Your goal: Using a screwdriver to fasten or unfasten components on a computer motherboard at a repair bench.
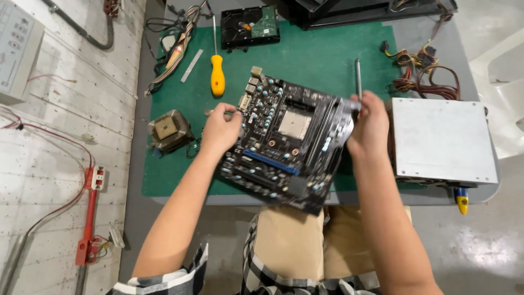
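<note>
A black computer motherboard with a square silver socket and a blue slot is held tilted above the green mat. My left hand grips its left edge by the metal ports. My right hand grips its right edge, fingers curled over the top corner. Both hands carry the board clear of the mat, over the table's front edge.
A yellow-handled screwdriver, a hard drive and a cable bundle lie at the back left. A heatsink cooler sits at left. A grey power supply box with coloured wires stands at right.
</note>
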